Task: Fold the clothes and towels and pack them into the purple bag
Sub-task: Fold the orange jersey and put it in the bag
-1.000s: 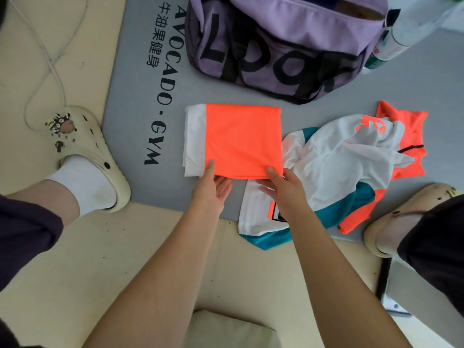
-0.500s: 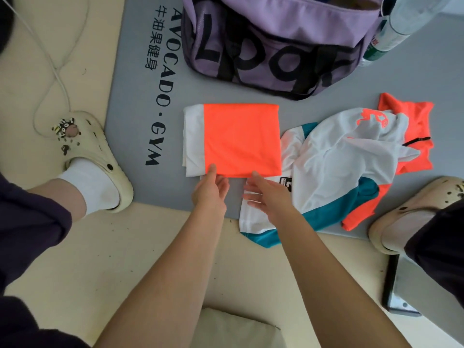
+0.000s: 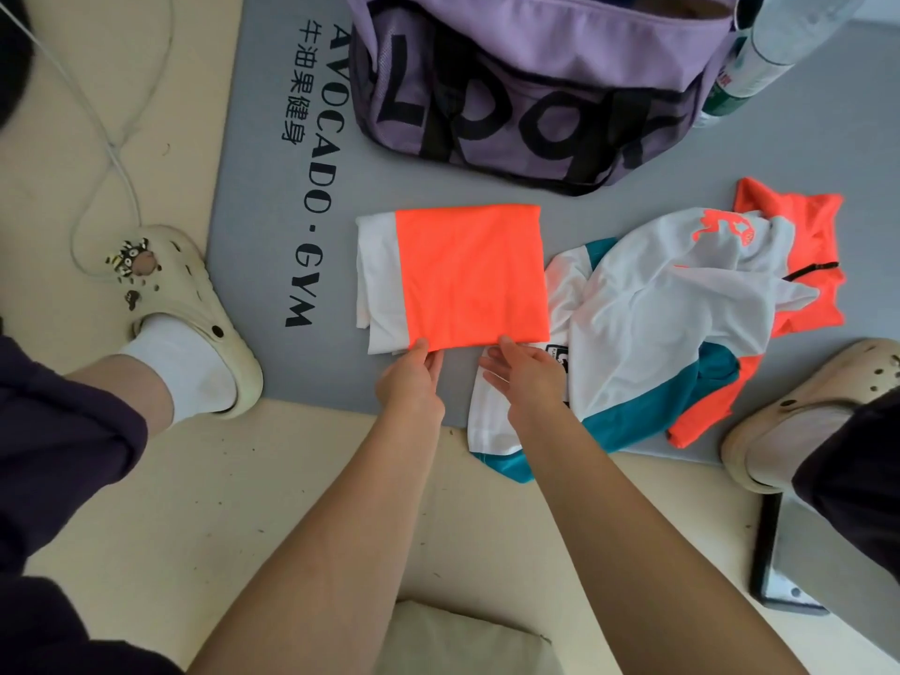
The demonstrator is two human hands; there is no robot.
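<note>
The person is crouched over a grey gym mat laid on the pale floor, both arms stretched forward. A folded orange-and-white garment lies flat in the middle of the mat, a neat rectangle with a white strip along its left side. The left hand sits at the near edge of that fold, fingers loosely apart and their tips just touching the cloth, not clamped on anything. The right hand is beside it, fingers spread open, its tips at the fold's near right corner while the palm rests over the white hem of a second garment.

That second piece, a crumpled white, teal and orange top, sprawls unfolded just to the right, its edge touching the folded one and its lower corner hanging off the mat onto the floor.

The purple bag stands at the far side of the mat, just beyond the folded garment (big black letters across its side), with its top open. A clear plastic bottle leans against the bag's right end.

A cream clog on a white-socked foot rests at the mat's left edge, another clog at the right.
</note>
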